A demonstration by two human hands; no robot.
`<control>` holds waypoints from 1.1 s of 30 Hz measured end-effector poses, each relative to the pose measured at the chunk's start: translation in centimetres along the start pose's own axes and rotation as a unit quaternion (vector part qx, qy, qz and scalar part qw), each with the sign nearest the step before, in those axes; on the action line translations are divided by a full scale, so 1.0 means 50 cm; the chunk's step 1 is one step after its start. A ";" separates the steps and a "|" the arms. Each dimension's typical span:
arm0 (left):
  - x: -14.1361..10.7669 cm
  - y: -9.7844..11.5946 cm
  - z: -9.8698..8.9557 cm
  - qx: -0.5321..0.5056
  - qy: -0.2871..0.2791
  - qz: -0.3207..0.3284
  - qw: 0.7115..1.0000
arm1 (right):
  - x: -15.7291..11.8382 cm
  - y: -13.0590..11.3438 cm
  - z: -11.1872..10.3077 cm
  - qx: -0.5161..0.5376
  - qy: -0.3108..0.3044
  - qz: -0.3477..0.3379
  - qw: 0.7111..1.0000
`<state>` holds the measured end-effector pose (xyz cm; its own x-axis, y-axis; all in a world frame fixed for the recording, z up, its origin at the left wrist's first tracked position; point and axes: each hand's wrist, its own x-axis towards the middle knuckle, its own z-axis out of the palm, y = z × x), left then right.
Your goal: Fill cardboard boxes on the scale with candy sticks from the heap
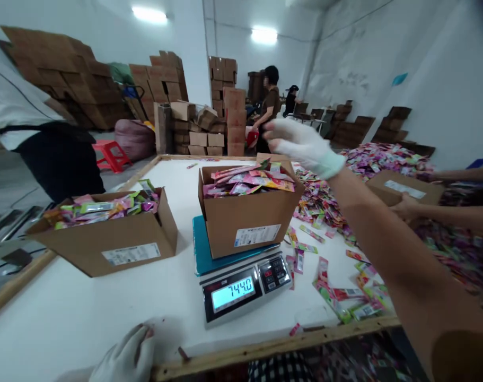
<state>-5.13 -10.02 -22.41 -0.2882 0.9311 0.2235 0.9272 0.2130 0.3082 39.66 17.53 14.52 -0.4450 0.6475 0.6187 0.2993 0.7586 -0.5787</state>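
My right hand (305,146) in a white glove is raised with its fingers spread, holding nothing, above the far corner of a cardboard box (247,225). That box is full of colourful foil sachets and stands on a teal mat (199,249) on a digital scale (245,286), whose display reads about 744. My gloved left hand (125,355) lies at the near edge of the white table (106,297), cut off by the frame, with nothing visible in it. Another open box of sachets (106,239) stands to the left. Loose sachets (344,300) lie scattered to the right.
A co-worker's hand (404,208) rests on a closed cardboard box (404,190) at the right, beside a large heap of sachets (384,162). A person in a dark apron (54,159) stands at the left. Stacked flattened cartons (157,85) and other people fill the background.
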 end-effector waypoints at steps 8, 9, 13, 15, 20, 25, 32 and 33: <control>-0.009 0.043 -0.022 0.021 -0.028 -0.011 0.999 | -0.543 0.282 0.069 -0.181 0.132 0.414 0.882; -0.010 0.043 -0.021 0.022 -0.025 -0.009 0.999 | -0.599 0.294 0.107 -0.193 0.129 0.437 0.869; -0.011 0.042 -0.017 0.024 -0.020 -0.011 0.999 | -0.710 0.306 0.219 -0.265 0.085 0.463 0.841; -0.011 0.041 -0.017 0.027 -0.021 -0.011 0.999 | -0.716 0.309 0.235 -0.262 0.053 0.437 0.859; -0.011 0.040 -0.017 0.033 -0.029 -0.011 0.999 | -0.691 0.317 0.226 -0.198 0.024 0.398 0.895; -0.015 0.041 -0.019 0.033 -0.029 -0.007 0.999 | -0.654 0.299 0.208 -0.162 0.030 0.395 0.904; -0.014 0.031 -0.015 0.032 -0.022 0.002 0.999 | -0.447 0.189 0.018 -0.170 0.193 0.313 0.914; -0.012 0.027 -0.012 0.031 -0.022 0.000 0.999 | -0.393 0.157 -0.008 -0.177 0.209 0.281 0.920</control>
<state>-3.86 -10.49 -21.56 -0.2783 0.9429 0.1827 0.9406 0.2291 0.2504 51.09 10.80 -1.98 0.2042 0.8597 0.4681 0.6723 0.2244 -0.7054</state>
